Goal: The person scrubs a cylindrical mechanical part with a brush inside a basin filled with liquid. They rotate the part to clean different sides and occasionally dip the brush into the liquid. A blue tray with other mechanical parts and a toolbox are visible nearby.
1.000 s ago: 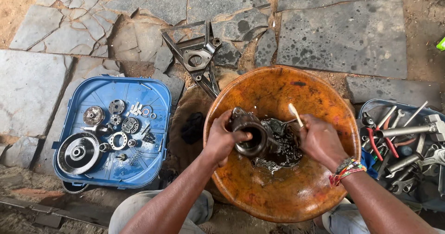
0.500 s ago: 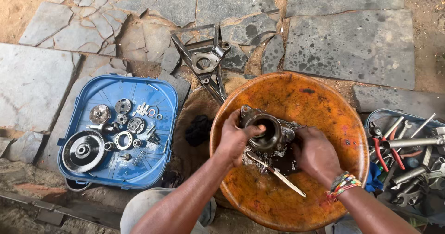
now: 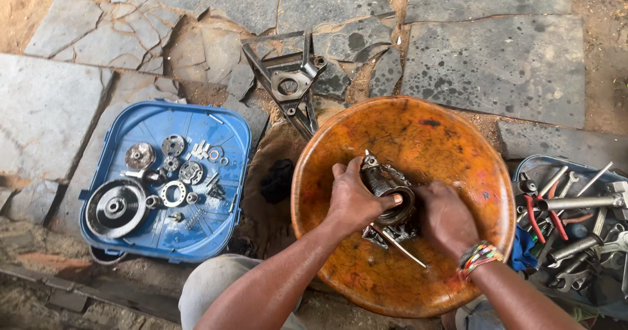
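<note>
Item: metal part [image 3: 387, 187], dark, greasy, roughly cylindrical with a round open mouth. Location: held just above the middle of the orange basin [image 3: 451, 134], over smaller dark pieces lying at the bottom.

Grip: left hand [image 3: 353, 199] is wrapped round the part's near-left side, fingers closed on its body, thumb laid across the rim. Right hand [image 3: 446, 217] is pressed to the right side, fingers curled against it; the fingertips are hidden, so their exact hold cannot be told. A thin rod [image 3: 399, 246] juts out below, between the hands.

Orientation: the long axis is tilted, running from a small knob at the upper left down to the mouth at the lower right, towards the person.

Handling note: judged best kept low over the basin, both palms firm, since the oily surface looks slippery.

Nearby: blue lid [image 3: 226, 228] with gears and washers, left; tool tray [image 3: 533, 166], right; bracket [image 3: 288, 85] on the stones.
</note>
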